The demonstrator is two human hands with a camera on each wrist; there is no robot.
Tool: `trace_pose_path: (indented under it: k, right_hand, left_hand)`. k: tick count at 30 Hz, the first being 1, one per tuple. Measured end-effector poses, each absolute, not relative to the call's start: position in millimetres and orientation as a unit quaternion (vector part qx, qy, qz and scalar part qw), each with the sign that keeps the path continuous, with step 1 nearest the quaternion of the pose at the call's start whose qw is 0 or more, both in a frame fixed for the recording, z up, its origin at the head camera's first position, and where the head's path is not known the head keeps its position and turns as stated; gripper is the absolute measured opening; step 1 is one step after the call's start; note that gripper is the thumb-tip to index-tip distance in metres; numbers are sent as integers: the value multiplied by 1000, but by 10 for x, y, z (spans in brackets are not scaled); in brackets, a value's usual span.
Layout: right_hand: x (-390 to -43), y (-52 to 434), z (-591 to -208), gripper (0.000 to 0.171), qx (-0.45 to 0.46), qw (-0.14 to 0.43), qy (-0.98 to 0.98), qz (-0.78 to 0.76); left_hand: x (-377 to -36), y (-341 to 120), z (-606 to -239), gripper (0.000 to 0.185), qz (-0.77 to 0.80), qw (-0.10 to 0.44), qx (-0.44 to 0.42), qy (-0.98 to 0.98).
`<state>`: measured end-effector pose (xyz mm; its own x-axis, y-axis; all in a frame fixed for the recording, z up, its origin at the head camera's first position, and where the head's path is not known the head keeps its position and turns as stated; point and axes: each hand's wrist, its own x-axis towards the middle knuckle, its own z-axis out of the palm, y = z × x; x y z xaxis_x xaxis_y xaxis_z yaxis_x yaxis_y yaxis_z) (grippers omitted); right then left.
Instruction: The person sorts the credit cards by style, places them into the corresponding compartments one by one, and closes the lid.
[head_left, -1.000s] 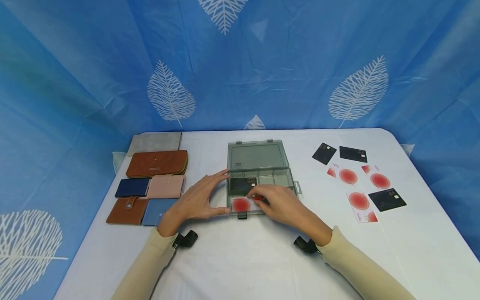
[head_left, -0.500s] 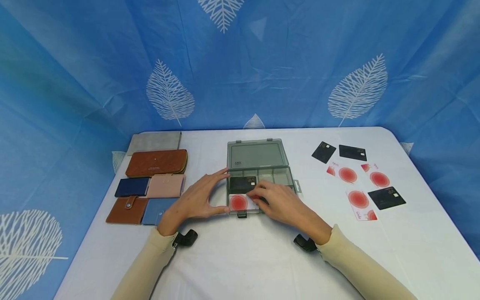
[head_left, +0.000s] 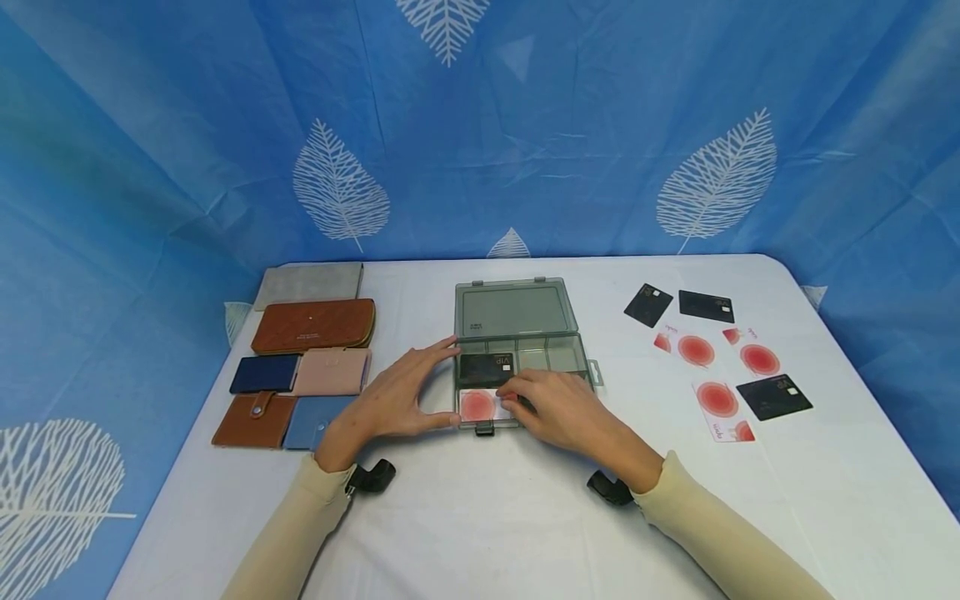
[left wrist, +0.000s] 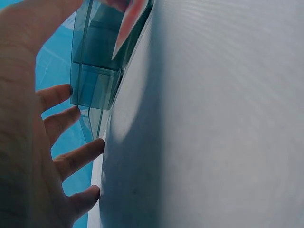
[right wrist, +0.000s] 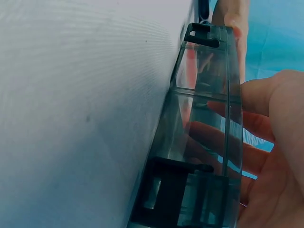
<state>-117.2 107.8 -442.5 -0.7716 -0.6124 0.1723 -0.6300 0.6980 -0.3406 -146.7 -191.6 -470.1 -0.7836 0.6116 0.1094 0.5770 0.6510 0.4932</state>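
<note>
A translucent grey-green compartment box [head_left: 517, 310] lies with its lid folded back in the middle of the table. A black VIP card [head_left: 480, 371] is in its rear left part. At the front left my right hand [head_left: 558, 410] pinches a white card with a red circle [head_left: 477, 407] by its right end, inside the box. That card [left wrist: 127, 27] stands tilted in the left wrist view. My left hand [head_left: 401, 396] has its fingers spread along the box's left side, thumb near the front corner. Through the box's clear wall [right wrist: 206, 78], the right wrist view shows my right fingers reaching inside.
On the left lie a grey pouch [head_left: 311, 283], a brown zip wallet [head_left: 311, 327] and several smaller wallets. Several loose black cards [head_left: 774, 398] and red-and-white cards [head_left: 717, 402] lie on the right. A blue curtain [head_left: 585, 167] hangs behind the table.
The red-and-white card has shifted slightly left and its tilt has changed in the front compartment, still in my right fingers. My left hand has stayed in place.
</note>
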Motion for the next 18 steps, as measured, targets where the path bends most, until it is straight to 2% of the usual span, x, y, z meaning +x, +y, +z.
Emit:
trace_pose_path:
  k: [9, 18]
  right_hand:
    - [-1170, 1059, -4429, 21, 335, 33, -924, 183]
    - [-1211, 1140, -4288, 19, 316, 6, -925, 213]
  left_hand:
    - [-1482, -1922, -4678, 103, 252, 22, 340, 905]
    - [-1488, -1938, -4707, 102, 253, 24, 344, 904]
